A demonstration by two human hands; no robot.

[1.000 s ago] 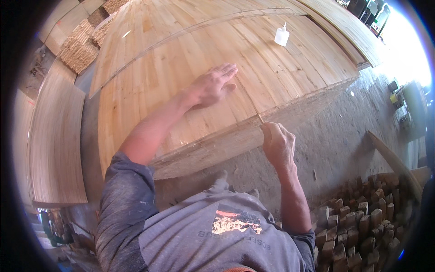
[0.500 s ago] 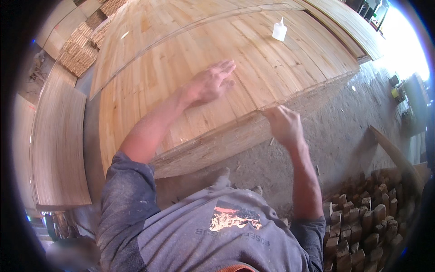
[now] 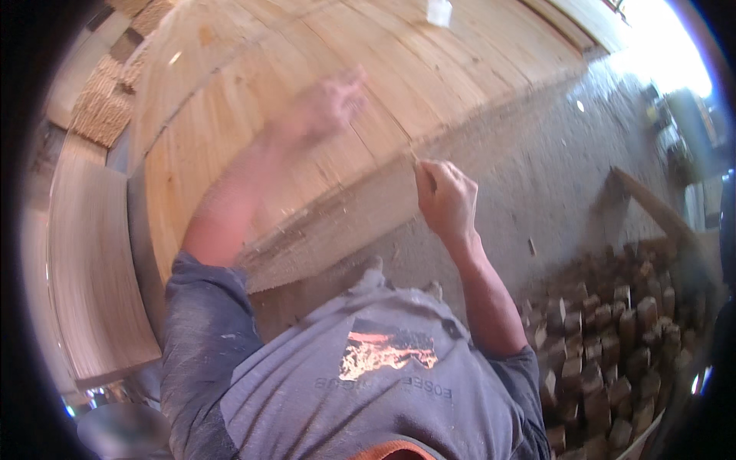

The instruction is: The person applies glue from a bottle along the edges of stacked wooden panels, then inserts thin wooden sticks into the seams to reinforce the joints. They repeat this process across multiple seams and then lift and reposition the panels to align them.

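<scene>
On wood panel [image 3: 230, 153], left hand [image 3: 326, 103], right hand [image 3: 445, 195] at edge

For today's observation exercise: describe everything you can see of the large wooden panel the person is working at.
The wooden panel is a broad, pale board that looks glued up from many narrow strips, with seams running lengthwise. It lies flat and fills the upper left of the view. The blurred left hand is over its top; the right hand, closed into a fist, is at its near edge. A small white object sits on its far part.
</scene>
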